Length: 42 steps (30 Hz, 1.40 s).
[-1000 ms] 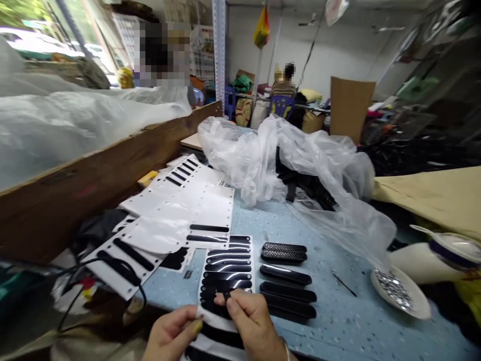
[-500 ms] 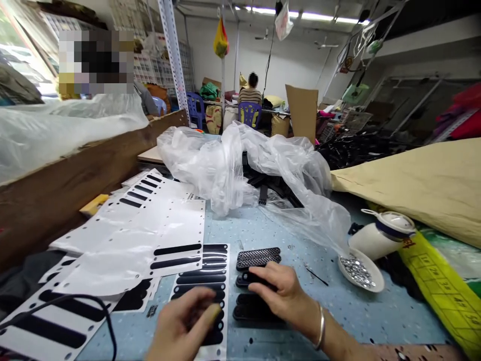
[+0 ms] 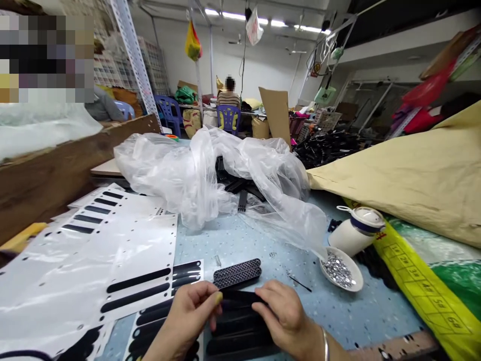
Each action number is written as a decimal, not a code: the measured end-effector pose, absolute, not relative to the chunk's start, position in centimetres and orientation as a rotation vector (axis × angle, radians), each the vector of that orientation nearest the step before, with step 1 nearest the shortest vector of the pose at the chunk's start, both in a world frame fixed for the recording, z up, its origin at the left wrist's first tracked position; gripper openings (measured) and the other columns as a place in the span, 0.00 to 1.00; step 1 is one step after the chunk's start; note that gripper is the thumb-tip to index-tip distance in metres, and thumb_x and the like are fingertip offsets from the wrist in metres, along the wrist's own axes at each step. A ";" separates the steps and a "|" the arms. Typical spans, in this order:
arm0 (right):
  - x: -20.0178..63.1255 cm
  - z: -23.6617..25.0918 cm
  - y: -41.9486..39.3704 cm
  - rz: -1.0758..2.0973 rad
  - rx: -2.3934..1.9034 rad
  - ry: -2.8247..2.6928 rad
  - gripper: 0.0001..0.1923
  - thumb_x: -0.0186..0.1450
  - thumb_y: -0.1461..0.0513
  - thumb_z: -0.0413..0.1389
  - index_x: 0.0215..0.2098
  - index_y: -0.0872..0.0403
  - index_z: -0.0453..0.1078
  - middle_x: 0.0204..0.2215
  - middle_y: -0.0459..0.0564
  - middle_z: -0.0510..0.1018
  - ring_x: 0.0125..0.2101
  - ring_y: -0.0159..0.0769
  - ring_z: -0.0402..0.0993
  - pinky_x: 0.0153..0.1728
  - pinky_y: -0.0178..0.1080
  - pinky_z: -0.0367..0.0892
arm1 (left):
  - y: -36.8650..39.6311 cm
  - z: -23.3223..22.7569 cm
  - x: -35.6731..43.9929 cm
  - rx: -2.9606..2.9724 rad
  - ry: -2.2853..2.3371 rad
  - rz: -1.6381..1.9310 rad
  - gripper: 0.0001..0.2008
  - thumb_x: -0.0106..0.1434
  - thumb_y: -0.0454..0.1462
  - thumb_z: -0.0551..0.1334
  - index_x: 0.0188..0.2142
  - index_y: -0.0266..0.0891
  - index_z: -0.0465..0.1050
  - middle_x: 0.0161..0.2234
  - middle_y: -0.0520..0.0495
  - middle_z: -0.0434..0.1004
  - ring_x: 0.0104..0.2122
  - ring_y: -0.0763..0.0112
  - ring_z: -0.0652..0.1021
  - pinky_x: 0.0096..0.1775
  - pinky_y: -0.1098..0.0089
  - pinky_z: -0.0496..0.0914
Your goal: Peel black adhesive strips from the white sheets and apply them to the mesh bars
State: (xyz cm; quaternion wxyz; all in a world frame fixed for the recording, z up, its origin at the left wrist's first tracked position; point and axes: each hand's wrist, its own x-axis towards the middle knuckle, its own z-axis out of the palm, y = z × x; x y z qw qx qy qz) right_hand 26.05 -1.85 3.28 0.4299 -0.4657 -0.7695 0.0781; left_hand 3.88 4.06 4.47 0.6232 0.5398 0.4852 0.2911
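A slim black oblong piece (image 3: 240, 297) spans between my two hands, tilted with its edge toward me. My left hand (image 3: 193, 308) pinches its left end between thumb and fingers. My right hand (image 3: 283, 313) is closed on the right end; a metal bangle circles that wrist. More black oblong pieces (image 3: 235, 338) with rounded ends lie just below, partly covered by my hands. Beyond my fingertips are black pieces with a textured lattice top (image 3: 237, 272). Under my left forearm sits a white sheet with black oblong stickers (image 3: 150, 333), largely hidden.
White sticker sheets (image 3: 124, 245) overlap at the left. Crumpled clear plastic (image 3: 199, 185) covers black parts (image 3: 242, 200) at the back. On the right stand a white dish of small shiny pieces (image 3: 355, 278) and a white lidded cup (image 3: 353, 238). A thin black stick (image 3: 299, 284) lies nearby.
My left hand has moved from over the sticker sheet to the black piece, meeting my right hand there. The piece is now held by both hands. The view has swung right.
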 end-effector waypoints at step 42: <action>27.1 1.0 2.6 0.512 -1.260 -1.997 0.08 0.62 0.65 0.57 0.39 0.54 0.75 0.34 0.52 0.81 0.35 0.40 0.77 0.39 0.43 0.73 | 7.3 2.7 3.2 1.797 1.196 0.461 0.07 0.51 0.31 0.61 0.30 0.36 0.76 0.23 0.50 0.74 0.24 0.70 0.72 0.27 0.72 0.65</action>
